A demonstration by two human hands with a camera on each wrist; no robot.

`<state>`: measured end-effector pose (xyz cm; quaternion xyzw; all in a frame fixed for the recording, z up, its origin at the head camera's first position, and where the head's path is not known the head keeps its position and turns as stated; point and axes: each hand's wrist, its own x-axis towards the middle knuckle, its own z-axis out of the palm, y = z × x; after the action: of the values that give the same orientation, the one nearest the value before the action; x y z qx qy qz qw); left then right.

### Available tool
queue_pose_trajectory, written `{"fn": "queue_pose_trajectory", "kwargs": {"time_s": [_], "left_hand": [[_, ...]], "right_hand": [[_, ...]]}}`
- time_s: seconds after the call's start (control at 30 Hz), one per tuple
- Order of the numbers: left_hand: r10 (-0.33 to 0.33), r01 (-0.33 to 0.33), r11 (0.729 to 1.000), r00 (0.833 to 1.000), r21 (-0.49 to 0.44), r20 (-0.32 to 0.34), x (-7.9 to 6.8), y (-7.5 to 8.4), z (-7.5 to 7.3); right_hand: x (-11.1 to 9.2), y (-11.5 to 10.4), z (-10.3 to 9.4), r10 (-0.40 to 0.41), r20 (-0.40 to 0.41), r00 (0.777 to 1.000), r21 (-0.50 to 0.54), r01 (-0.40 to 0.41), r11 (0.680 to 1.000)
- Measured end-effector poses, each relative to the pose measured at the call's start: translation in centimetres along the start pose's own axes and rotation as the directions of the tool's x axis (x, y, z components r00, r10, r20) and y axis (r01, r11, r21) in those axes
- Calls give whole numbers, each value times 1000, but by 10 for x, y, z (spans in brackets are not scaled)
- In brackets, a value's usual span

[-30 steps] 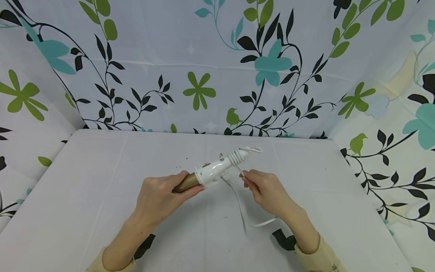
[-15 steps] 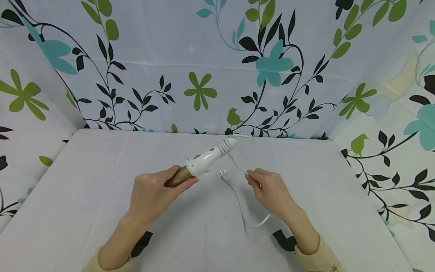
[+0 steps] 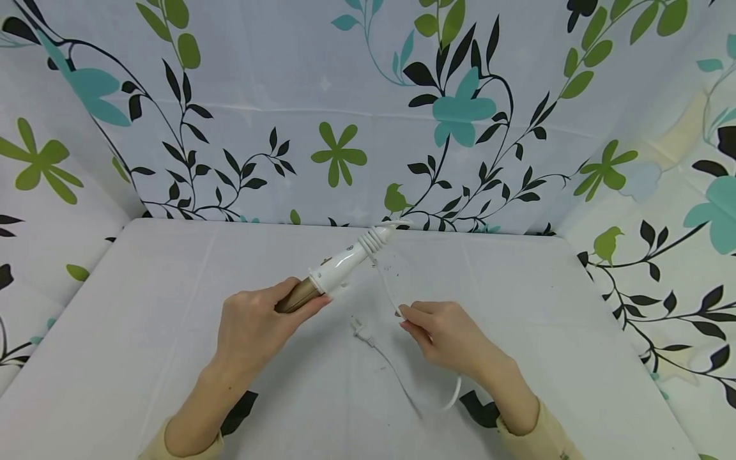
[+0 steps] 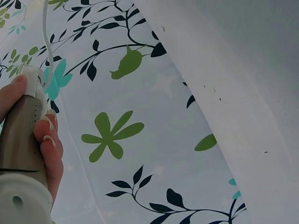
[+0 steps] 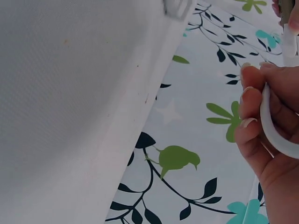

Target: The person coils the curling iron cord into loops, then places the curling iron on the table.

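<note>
Nearest me in the head view, at the table's near side, pale yellow sleeves [image 3: 540, 431] end at two bare wrists, with a dark piece [image 3: 240, 414] showing beside each; I can't tell what these are. The left hand [image 3: 255, 326] is clamped round the brown barrel [image 4: 21, 135] of a white-and-brown appliance [image 3: 339, 268], thumb along one side and fingers curled round the other. I see the appliance tilted above the middle of the table, its white end pointing toward the far edge and a little to the right. A white cord [image 3: 454, 393] is wound in several turns round that tapered end.

The right hand [image 3: 451, 332], nearer the table's right edge, pinches a length of this cord between thumb and fingers; my right wrist view shows it bending in an arc across the palm. Between the hands, the cord's plug [image 3: 359, 327] shows over the middle of the table; I can't tell whether it touches the surface.

The table [image 3: 172, 287] is covered in white, with faint creases and a few dark specks [image 4: 220, 99]. Beyond its far edge and both far corners, I see pale cloth [image 3: 259, 76] printed with black leaves, green flowers and turquoise shapes, enclosing the back and sides.
</note>
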<state>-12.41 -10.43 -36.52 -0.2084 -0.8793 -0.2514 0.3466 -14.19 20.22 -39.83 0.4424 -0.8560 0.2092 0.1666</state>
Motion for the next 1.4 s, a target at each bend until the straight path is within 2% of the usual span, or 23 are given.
{"fn": "queue_pose_trajectory", "kwargs": {"time_s": [0.27, 0.6, 0.83, 1.03, 1.23, 1.4], "left_hand": [[-52, 51, 998, 998, 29, 30, 0, -1, -1], [-78, 73, 993, 995, 93, 58, 0, -1, -2], [-77, 58, 981, 992, 186, 96, -2, -2, -2], [-90, 61, 975, 988, 215, 129, -5, -2, -1], [-79, 41, 972, 984, 231, 157, -7, -1, 1], [-61, 11, 968, 979, 249, 195, -9, 1, 5]], "right_hand": [[1, -8, -3, -4, 40, 999, 0, 4, 1000], [4, -12, -6, -132, -35, 991, -98, 128, 987], [6, -19, -9, -124, -38, 992, -209, 114, 971], [6, -21, -10, -121, -63, 991, -258, 101, 961], [8, -23, -11, -155, -142, 978, -313, 104, 944], [10, -25, -11, -213, -177, 961, -303, 153, 941]]}}
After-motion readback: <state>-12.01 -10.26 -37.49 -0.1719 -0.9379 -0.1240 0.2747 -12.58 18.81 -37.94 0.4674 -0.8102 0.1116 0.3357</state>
